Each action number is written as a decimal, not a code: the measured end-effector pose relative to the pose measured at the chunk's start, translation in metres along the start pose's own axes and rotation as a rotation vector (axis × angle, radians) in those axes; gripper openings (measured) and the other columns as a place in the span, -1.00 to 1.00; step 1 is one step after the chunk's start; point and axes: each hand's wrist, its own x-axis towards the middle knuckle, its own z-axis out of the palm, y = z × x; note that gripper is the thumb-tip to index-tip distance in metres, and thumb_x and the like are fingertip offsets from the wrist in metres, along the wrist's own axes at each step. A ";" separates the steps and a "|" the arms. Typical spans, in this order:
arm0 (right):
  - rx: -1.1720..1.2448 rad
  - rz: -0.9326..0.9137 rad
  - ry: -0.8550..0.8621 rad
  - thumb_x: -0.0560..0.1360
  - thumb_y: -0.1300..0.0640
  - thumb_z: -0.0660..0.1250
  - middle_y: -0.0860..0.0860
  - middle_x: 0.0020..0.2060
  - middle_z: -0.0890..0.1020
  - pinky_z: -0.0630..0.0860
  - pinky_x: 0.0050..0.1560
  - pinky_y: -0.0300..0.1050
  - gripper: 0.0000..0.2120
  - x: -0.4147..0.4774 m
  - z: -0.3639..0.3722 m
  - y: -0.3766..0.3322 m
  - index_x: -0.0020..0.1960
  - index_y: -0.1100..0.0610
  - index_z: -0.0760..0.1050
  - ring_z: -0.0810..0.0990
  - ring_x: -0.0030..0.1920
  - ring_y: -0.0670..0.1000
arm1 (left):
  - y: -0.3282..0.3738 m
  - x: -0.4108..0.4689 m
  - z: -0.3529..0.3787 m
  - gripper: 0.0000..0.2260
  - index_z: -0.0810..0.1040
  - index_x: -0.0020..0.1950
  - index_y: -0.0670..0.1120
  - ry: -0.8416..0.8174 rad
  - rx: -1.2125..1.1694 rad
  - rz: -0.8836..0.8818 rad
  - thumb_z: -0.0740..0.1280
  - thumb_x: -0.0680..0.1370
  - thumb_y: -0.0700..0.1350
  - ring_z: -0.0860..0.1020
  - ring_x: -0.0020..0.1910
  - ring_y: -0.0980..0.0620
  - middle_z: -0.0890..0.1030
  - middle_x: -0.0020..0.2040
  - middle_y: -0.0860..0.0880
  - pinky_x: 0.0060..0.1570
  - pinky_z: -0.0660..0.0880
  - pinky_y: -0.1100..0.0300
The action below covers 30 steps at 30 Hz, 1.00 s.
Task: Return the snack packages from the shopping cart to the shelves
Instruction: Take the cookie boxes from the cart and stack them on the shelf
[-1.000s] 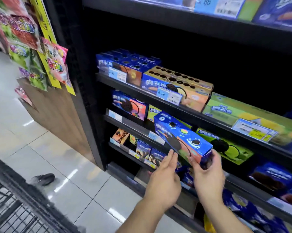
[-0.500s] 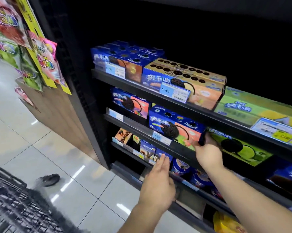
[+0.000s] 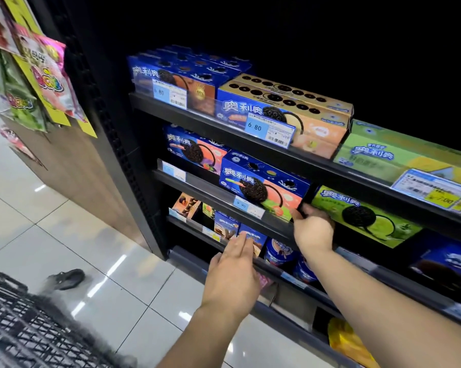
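A blue cookie box with a pink and green front [image 3: 263, 188] stands on the second shelf [image 3: 218, 197], between a similar blue and pink box [image 3: 194, 151] and a green box [image 3: 364, 213]. My right hand [image 3: 313, 227] grips the blue box's lower right corner, fingers curled around the end. Below and to the left, my left hand [image 3: 233, 272] hovers in front of the lower shelf with fingers straight and together, holding nothing. The black wire shopping cart [image 3: 25, 325] fills the bottom left corner.
The top shelf [image 3: 202, 116] carries blue, tan and green cookie boxes behind price tags. Lower shelves hold small boxes and round blue tubs [image 3: 279, 252]. Hanging candy bags [image 3: 46, 75] line the shelf end at left. A dark shoe [image 3: 67, 278] rests on the glossy tiled floor.
The blue box went from both hands in front of the shelves onto the second shelf. My left hand let go and dropped lower; my right hand stays on the box's right end.
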 end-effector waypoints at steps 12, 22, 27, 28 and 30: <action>0.056 -0.435 -0.262 0.58 0.21 0.36 0.00 0.05 0.63 0.29 0.01 -0.56 -0.83 -0.191 -0.057 -0.042 0.14 0.17 0.65 0.56 0.04 -0.09 | -0.020 -0.127 -0.052 -0.63 0.39 0.46 0.03 0.109 0.073 -0.046 0.11 0.64 -0.06 0.32 0.46 -0.09 0.45 0.40 -0.01 0.46 0.20 0.03; -0.057 -0.725 -0.815 0.51 0.27 0.42 -0.03 -0.07 0.70 0.23 0.02 -0.63 -0.86 -0.416 -0.082 -0.072 0.02 0.13 0.69 0.58 -0.04 -0.11 | -0.097 -0.379 -0.060 -0.79 0.53 -0.01 -0.12 0.329 0.015 -0.250 0.18 0.60 -0.02 0.50 -0.08 -0.18 0.53 -0.08 -0.12 -0.08 0.52 -0.06; -0.630 -0.712 -1.157 0.53 0.06 0.32 0.16 0.09 0.60 0.48 0.02 -0.04 -0.76 -0.453 -0.051 -0.049 0.14 0.15 0.52 0.59 0.12 0.20 | -0.098 -0.467 -0.021 -0.84 0.51 -0.03 -0.07 0.371 0.006 -0.277 0.21 0.62 -0.02 0.52 -0.07 -0.17 0.52 -0.06 -0.07 -0.11 0.53 -0.03; -0.705 -0.701 -1.139 0.53 0.04 0.33 0.18 0.11 0.60 0.50 0.03 -0.02 -0.73 -0.453 -0.046 -0.049 0.17 0.15 0.51 0.59 0.13 0.20 | -0.098 -0.478 -0.014 -0.86 0.52 -0.03 -0.07 0.376 0.045 -0.247 0.24 0.61 -0.04 0.52 -0.06 -0.17 0.52 -0.04 -0.07 -0.10 0.54 -0.06; -0.758 -0.648 -1.127 0.49 0.03 0.37 0.17 0.14 0.61 0.52 0.06 -0.02 -0.65 -0.451 -0.040 -0.052 0.20 0.16 0.49 0.60 0.17 0.19 | -0.099 -0.496 -0.001 -0.86 0.53 0.08 -0.05 0.368 0.129 -0.235 0.33 0.55 -0.06 0.54 0.07 -0.20 0.53 0.12 -0.07 0.03 0.55 -0.10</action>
